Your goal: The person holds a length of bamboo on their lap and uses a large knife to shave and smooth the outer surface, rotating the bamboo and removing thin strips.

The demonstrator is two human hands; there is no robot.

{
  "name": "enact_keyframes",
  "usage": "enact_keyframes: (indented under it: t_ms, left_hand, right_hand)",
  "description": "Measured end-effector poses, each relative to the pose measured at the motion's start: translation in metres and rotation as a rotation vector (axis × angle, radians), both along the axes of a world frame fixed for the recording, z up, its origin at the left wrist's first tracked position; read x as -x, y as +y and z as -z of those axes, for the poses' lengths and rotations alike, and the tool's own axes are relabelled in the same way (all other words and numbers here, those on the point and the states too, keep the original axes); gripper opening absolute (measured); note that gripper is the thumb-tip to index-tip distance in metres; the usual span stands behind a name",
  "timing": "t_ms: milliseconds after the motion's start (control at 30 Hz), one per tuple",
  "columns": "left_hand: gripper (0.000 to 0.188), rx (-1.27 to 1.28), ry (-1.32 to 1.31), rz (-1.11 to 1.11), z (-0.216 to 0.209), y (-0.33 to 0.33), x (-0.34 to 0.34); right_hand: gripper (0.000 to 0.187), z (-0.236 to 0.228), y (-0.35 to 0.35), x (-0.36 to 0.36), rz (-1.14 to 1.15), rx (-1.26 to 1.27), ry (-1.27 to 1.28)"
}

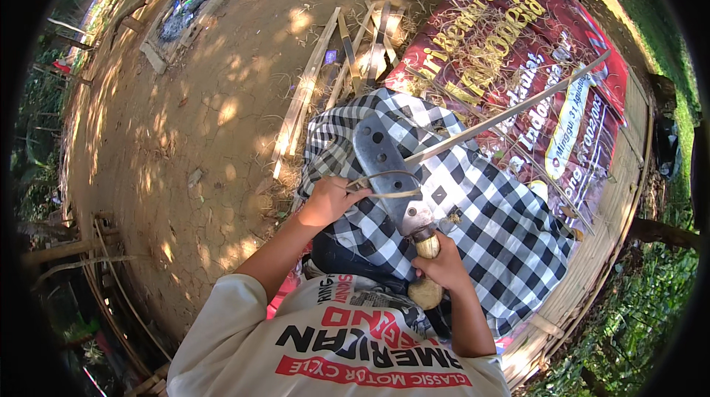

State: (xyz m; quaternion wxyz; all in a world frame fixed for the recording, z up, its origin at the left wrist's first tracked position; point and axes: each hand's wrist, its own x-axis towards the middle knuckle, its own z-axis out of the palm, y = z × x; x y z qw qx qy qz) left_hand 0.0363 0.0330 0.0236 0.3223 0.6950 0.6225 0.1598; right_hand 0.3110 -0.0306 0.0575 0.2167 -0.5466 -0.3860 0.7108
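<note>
My right hand [445, 264] is wrapped round the pale wooden handle of a broad knife [381, 151]. Its grey, round-ended blade has several holes and points away from me, tilted a little left. Thumb and fingers of my left hand [328, 201] pinch thin bamboo strips [396, 194] beside the blade; one sliver curls over the metal. A long, narrow bamboo strip [510, 112] runs from the blade up to the far right. Where it meets the blade and the pinched strips is hard to make out. A black-and-white checked cloth [495, 230] covers my lap under both hands.
Split bamboo pieces [307, 93] lie on the bare dirt ground ahead. At the right, a dark red printed banner [473, 49] bears curly shavings and sits on a slatted bamboo platform [603, 253]. A framed ash pit [194, 1] is at the far left.
</note>
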Motion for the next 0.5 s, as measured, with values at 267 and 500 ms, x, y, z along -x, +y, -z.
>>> enact_keyframes:
  t_ms: [267,500]
  left_hand:
    - [0.043,0.063,0.095,-0.042,-0.015,-0.002,-0.008]
    - [0.048,-0.048,-0.052,-0.064,0.001,-0.004,-0.005]
  right_hand:
    - [0.028,0.012,0.005,-0.014,-0.04,0.328,0.272]
    - [0.029,0.001,0.005,-0.008,0.142,-0.032,0.094]
